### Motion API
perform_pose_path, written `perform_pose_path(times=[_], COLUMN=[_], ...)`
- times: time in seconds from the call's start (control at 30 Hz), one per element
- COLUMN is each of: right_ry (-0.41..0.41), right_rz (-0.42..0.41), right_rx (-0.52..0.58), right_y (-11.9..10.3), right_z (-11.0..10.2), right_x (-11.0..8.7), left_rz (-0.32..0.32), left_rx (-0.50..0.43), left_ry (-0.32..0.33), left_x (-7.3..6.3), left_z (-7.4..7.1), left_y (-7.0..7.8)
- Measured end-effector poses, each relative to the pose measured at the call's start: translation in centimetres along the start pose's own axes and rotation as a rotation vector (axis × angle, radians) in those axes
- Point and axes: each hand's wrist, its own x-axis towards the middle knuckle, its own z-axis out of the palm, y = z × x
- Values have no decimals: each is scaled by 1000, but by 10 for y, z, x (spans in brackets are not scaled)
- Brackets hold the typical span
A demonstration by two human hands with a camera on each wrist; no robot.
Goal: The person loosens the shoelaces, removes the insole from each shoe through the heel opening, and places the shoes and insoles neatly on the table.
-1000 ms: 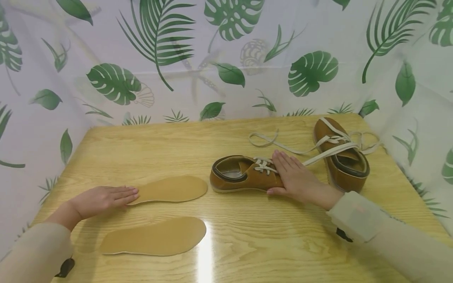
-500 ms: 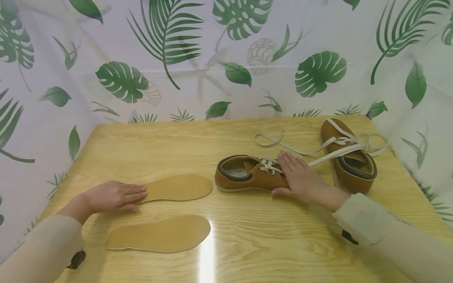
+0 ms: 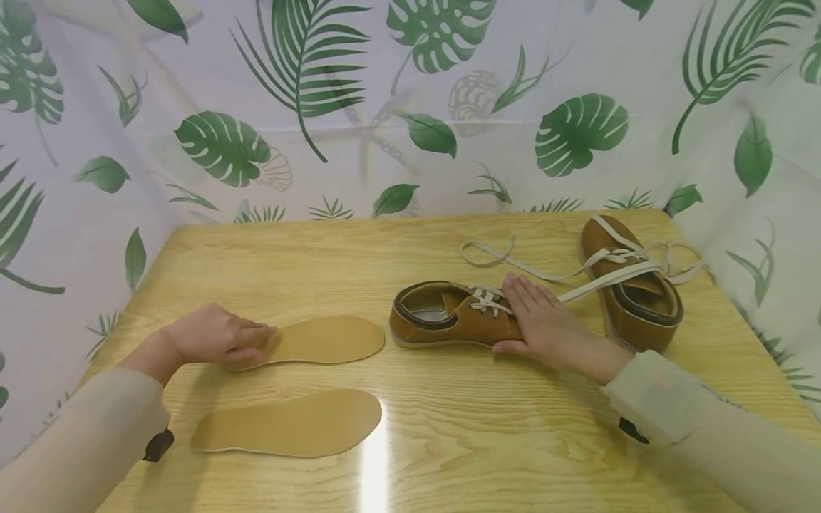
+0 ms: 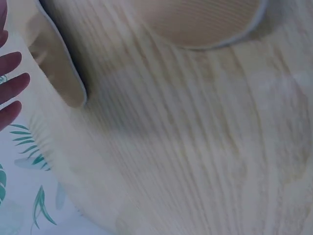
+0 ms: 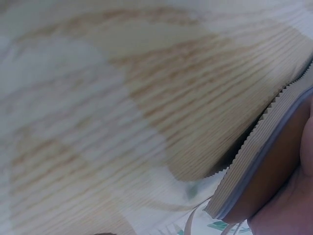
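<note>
My left hand (image 3: pixel 214 335) hovers low over the heel end of the farther tan insole (image 3: pixel 330 339), fingers pointing right. In the left wrist view its fingers (image 4: pixel 13 88) look extended, beside an insole (image 4: pixel 61 68). Whether they touch it is hard to tell. Nearer the front lies a second insole (image 3: pixel 288 426). With straight fingers, my right hand (image 3: pixel 545 324) rests across the toe of a brown laced shoe (image 3: pixel 423 328), its thumb along the near side. The toe is covered by that hand. In the right wrist view the palm meets the shoe's side (image 5: pixel 269 171).
A second brown shoe (image 3: pixel 644 313) stands at the right, toe away from me, its long cream laces (image 3: pixel 532 272) trailing over the wooden table (image 3: pixel 308 263). Leaf-printed cloth (image 3: pixel 359 149) encloses the back and sides.
My left hand has shifted right along the farther insole, its wrist rising and the fingers bending downward. The right hand and shoes hold their places; the head view has turned slightly left.
</note>
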Motion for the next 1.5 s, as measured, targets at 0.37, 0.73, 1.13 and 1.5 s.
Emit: perform_pose_path(times=[0.37, 0.73, 1.13, 1.5], right_ry=[4, -8, 27, 3], right_rz=[-1, 5, -15, -18], right_rx=[-21, -23, -50, -27], right_y=[-2, 0, 0, 1], right_z=[-2, 3, -1, -2], right_x=[0, 3, 1, 1], left_rz=[-479, -991, -1100, -1223], left_rx=[-210, -1008, -1709, -1754], left_ry=[-147, -33, 42, -26], left_x=[38, 72, 118, 159], left_z=[-24, -26, -23, -17], left_y=[1, -2, 13, 13])
